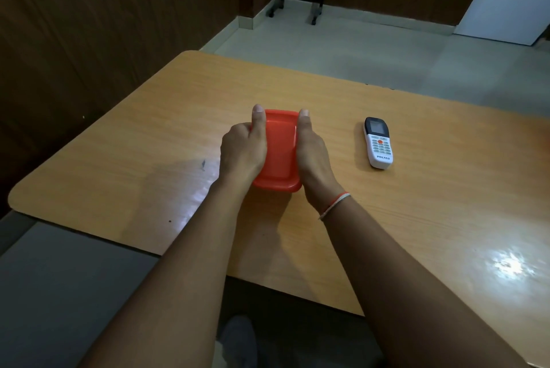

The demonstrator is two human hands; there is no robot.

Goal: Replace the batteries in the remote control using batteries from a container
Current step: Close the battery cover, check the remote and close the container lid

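While remote [378, 142] is lying right of container [278, 150], long axis away from you, nearer right hand [312, 156], you're clamping both hands, left hand [242, 150] too, on container sides.

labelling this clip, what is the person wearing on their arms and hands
Both forearms are bare, with no sleeves, gloves, rings or watch in view. The only thing worn is a thin red and white thread band around the wrist of the right hand. The left hand wears nothing.

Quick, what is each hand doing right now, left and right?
Left hand: grips the left side of the orange rectangular plastic container, thumb along its lid edge.
Right hand: grips the container's right side likewise.
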